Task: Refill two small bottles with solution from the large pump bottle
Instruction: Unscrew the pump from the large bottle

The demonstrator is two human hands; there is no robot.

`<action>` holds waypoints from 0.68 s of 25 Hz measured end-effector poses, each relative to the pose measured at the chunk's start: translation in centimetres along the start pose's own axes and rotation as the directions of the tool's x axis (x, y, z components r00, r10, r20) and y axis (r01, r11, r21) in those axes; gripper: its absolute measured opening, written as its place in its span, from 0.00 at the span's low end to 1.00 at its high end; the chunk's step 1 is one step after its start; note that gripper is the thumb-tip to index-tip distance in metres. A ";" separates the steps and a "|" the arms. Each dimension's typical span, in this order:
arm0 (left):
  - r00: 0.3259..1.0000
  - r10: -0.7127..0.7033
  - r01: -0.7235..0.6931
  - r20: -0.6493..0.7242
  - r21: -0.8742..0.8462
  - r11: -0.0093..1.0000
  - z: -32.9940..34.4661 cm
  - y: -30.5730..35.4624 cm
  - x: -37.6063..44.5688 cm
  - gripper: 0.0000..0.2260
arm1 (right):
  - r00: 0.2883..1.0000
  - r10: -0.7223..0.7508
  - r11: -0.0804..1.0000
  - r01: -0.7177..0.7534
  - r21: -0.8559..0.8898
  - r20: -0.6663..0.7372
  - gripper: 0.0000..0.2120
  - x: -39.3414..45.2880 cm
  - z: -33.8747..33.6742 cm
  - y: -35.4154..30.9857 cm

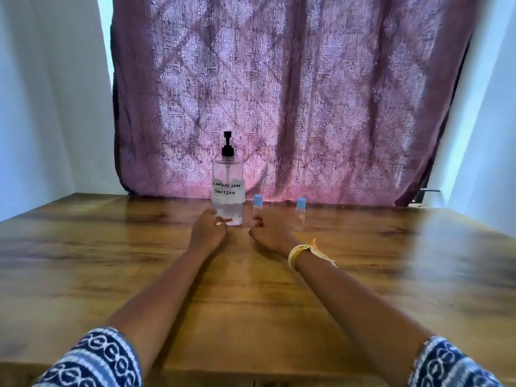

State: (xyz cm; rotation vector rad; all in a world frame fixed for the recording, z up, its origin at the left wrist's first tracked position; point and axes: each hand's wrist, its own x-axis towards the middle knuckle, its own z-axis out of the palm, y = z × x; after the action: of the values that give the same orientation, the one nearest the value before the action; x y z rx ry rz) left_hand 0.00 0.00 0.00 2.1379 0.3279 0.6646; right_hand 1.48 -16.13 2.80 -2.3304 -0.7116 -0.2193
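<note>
A clear large pump bottle with a black pump and a handwritten "contact lens solution" label stands at the far middle of the wooden table. My left hand curls its thumb and fingers round the bottle's base. Just to the right stands a small clear bottle with a blue cap; my right hand curls its fingers round its lower part. A second small blue-capped bottle stands alone further right, capped and untouched.
A purple patterned curtain hangs right behind the bottles at the table's far edge. White walls stand on both sides. A yellow thread band circles my right wrist.
</note>
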 end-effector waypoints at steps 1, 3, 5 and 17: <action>1.000 -0.017 0.016 -0.021 -0.044 0.999 0.2 -0.3 0.7 0.20 | 1.000 -0.011 0.998 0.011 0.064 -0.008 0.11 0.9 1.2 -0.1; 0.998 -0.056 0.055 -0.021 -0.078 0.995 0.4 -0.8 2.1 0.22 | 1.000 0.012 0.992 -0.011 0.122 -0.015 0.07 2.9 2.9 -0.9; 0.995 -0.086 0.091 0.045 -0.132 0.987 0.8 -1.4 4.1 0.23 | 0.997 0.052 0.984 -0.041 0.173 -0.057 0.20 5.3 4.6 -1.3; 0.989 0.022 -0.009 0.145 -0.086 0.996 0.0 -1.6 2.3 0.23 | 0.976 0.151 0.958 -0.106 0.266 -0.155 0.19 3.1 5.3 0.8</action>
State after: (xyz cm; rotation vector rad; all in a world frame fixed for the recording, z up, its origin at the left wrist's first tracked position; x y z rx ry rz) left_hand 1.84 2.02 -0.48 2.0957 0.2001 0.5183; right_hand 4.30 -11.86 -0.61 -2.0712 -0.4693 -0.2534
